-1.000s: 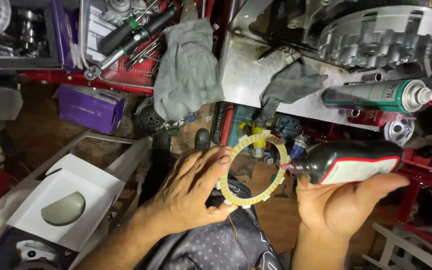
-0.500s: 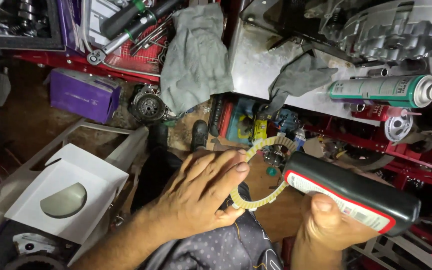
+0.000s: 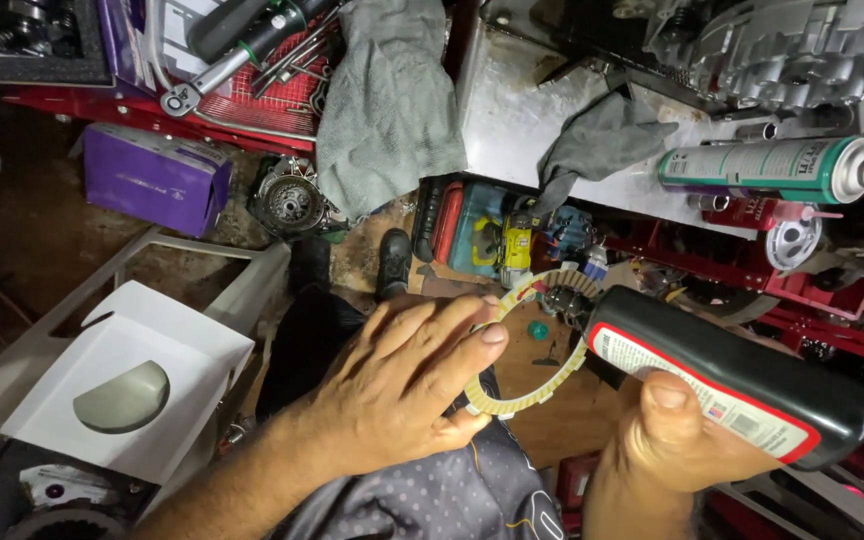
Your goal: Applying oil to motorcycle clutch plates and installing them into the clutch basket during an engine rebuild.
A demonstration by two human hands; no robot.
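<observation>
Two hands mid-frame | left hand (image 3: 392,400) fingers pinch yellow ring (image 3: 537,345) | right hand (image 3: 672,450) fingers wrapped around black bottle (image 3: 742,385), tipped toward ring | spray can (image 3: 772,168) upper right

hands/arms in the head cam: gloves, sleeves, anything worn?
Both hands are bare: no gloves, rings or tape on the left hand or the right hand. The left forearm is bare as far as the frame shows, no sleeve, watch or band. Only the right wrist shows, also uncovered. Fingernails are short. Below the hands lies dark dotted fabric, likely the person's clothing.
</observation>
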